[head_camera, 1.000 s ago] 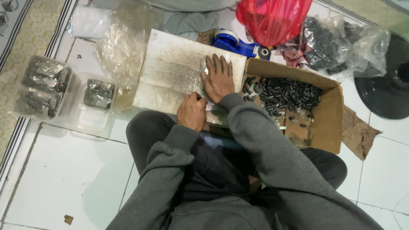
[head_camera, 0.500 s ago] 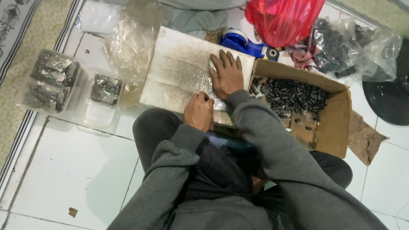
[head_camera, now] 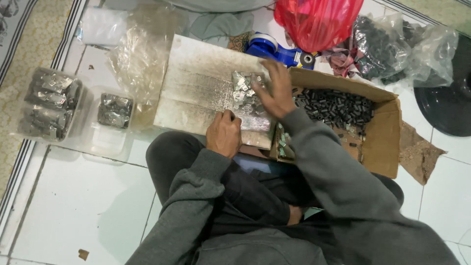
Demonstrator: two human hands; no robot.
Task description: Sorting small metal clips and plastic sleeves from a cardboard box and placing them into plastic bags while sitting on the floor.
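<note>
Sitting on a white tiled floor (head_camera: pixel 73 206), a person in a grey hooded top works over a pale, scuffed board (head_camera: pixel 201 88) at the centre of the frame. The right hand (head_camera: pixel 274 91) lies spread, fingers wide and flat, on a small heap of silvery metal clips (head_camera: pixel 243 91) near the board's right edge. The left hand (head_camera: pixel 224 133) rests curled at the board's near edge, just below the heap; whether it holds anything cannot be told.

To the right of the board an open brown cardboard box (head_camera: pixel 382 147) holds dark cylindrical parts (head_camera: pixel 333 108). Above it, at the top of the frame, sit a red plastic bag (head_camera: pixel 319 19) and a blue tape dispenser (head_camera: pixel 267 46); clear bags of dark parts (head_camera: pixel 387 46) fill the upper right, beside a black round object (head_camera: pixel 449 103) at the right edge. At the left, clear plastic tubs (head_camera: pixel 49 105) hold bundled metal pieces, and crumpled clear plastic (head_camera: pixel 140 61) lies by the board's left end. A patterned mat (head_camera: pixel 29 44) borders the upper left.
</note>
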